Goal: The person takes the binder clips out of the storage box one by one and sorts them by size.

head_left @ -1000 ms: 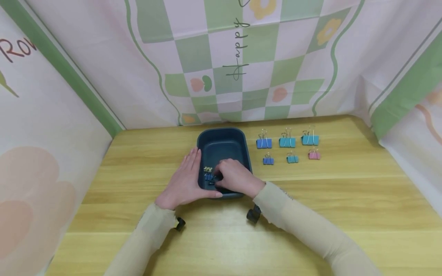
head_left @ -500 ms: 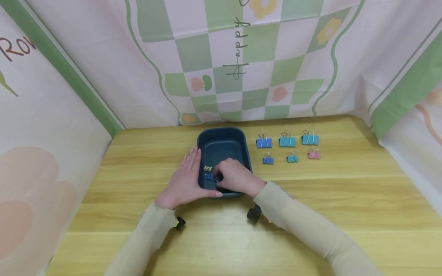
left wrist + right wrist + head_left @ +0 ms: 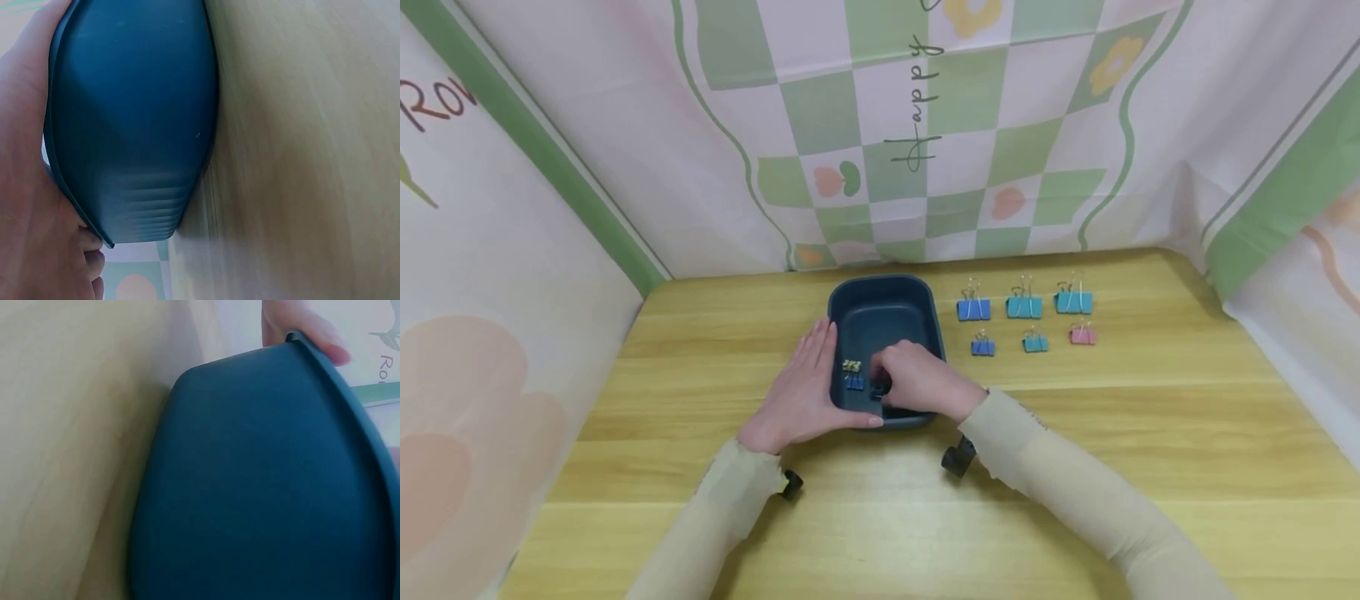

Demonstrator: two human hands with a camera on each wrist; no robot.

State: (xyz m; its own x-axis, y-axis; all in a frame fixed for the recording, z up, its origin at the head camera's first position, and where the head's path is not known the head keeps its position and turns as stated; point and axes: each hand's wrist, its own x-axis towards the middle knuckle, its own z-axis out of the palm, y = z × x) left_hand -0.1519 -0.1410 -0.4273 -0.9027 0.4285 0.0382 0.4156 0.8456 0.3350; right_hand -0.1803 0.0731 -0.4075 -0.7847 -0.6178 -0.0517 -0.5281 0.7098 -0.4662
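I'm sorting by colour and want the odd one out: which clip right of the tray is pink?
The small clip farthest from the tray in the nearer row; the other five clips are blue or teal.

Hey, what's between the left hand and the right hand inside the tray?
A small yellowish clip and a small blue clip lie in the tray between the left hand and right hand; only the head view shows them.
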